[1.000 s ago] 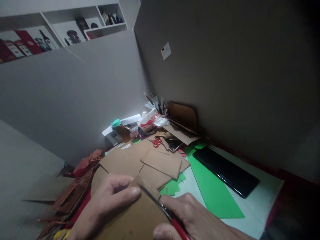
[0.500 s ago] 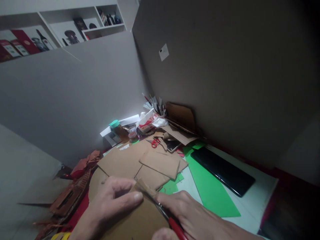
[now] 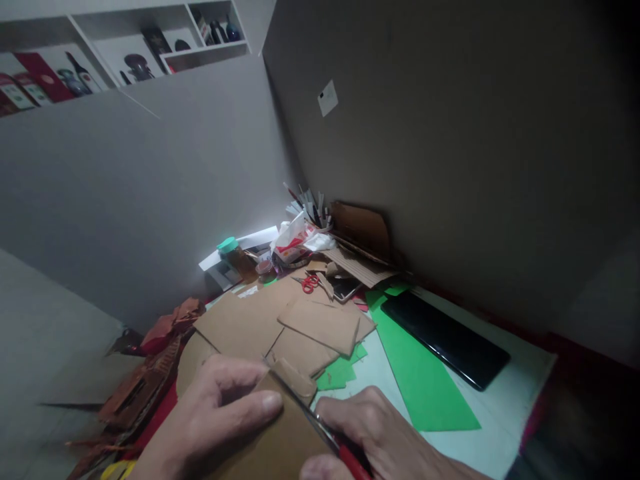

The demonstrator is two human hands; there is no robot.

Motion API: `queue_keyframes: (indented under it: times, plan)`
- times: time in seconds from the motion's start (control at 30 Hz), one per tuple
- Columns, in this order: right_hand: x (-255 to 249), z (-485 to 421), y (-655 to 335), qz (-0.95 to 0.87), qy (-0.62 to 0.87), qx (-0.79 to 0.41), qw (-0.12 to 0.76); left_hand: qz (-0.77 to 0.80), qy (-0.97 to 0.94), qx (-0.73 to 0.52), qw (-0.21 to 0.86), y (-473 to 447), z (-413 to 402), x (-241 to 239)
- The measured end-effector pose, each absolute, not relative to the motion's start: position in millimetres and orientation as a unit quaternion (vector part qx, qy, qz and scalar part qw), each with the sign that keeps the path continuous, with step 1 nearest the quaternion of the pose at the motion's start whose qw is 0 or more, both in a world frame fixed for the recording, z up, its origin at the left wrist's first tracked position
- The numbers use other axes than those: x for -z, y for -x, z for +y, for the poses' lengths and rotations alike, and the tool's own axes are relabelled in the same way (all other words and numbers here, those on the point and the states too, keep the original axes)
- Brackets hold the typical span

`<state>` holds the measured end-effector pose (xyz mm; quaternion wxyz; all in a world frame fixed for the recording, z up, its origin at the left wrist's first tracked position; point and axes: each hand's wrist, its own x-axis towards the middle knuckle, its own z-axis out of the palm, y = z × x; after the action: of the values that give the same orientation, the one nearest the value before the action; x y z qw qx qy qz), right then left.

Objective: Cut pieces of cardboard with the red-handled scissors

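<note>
My left hand (image 3: 215,417) grips a brown cardboard piece (image 3: 280,443) at the bottom of the view, thumb pressed on its upper face. My right hand (image 3: 380,443) is closed round red-handled scissors (image 3: 320,427), whose blades lie along the cardboard's right edge. A small cardboard strip (image 3: 296,377) sticks up at the blade tips. Both hands are cut off by the lower frame edge.
Several loose cardboard sheets (image 3: 280,327) and green paper (image 3: 420,373) cover the white desk (image 3: 505,400). A black keyboard (image 3: 445,340) lies by the right wall. Small red scissors (image 3: 310,283), a green-lidded jar (image 3: 231,250), a pen holder (image 3: 313,210) and torn cardboard (image 3: 145,380) crowd the corner and left side.
The scissors' blades have slid a little further along the cardboard edge. The view has shifted slightly; both hands stay at the same spot.
</note>
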<state>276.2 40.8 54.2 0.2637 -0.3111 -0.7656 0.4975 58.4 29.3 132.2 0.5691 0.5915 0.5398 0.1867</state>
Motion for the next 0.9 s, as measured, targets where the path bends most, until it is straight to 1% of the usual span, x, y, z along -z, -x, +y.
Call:
queue_keyframes:
  times: [0.1,0.17,0.23,0.3,0.37,0.43,0.5,0.7,0.83,0.9]
  plan:
    - [-54,37,-280,-0.764,0.339,-0.479,0.267,0.519,-0.566,-0.179,0.615,-54,32,-131]
    - [-57,37,-283,-0.777,0.352,-0.455,0.254,0.526,-0.559,-0.185,0.614,-50,32,-129]
    - [-62,40,-285,-0.786,0.327,-0.466,0.240,0.552,-0.580,-0.192,0.567,-47,31,-125]
    - [-68,46,-285,-0.784,0.262,-0.502,0.255,0.607,-0.586,-0.224,0.488,-49,29,-122]
    - [-75,51,-284,-0.773,0.214,-0.528,0.279,0.641,-0.555,-0.263,0.461,-56,26,-122]
    - [-80,54,-282,-0.767,0.208,-0.536,0.285,0.622,-0.526,-0.284,0.505,-68,27,-126]
    - [-83,54,-281,-0.767,0.232,-0.534,0.268,0.580,-0.532,-0.279,0.550,-80,31,-132]
    - [-82,53,-279,-0.773,0.299,-0.509,0.234,0.557,-0.579,-0.257,0.536,-94,50,-147]
    - [-86,52,-287,-0.750,0.325,-0.542,0.196,0.562,-0.586,-0.245,0.530,-82,51,-138]
    - [-89,50,-290,-0.734,0.345,-0.552,0.194,0.560,-0.585,-0.235,0.538,-73,47,-130]
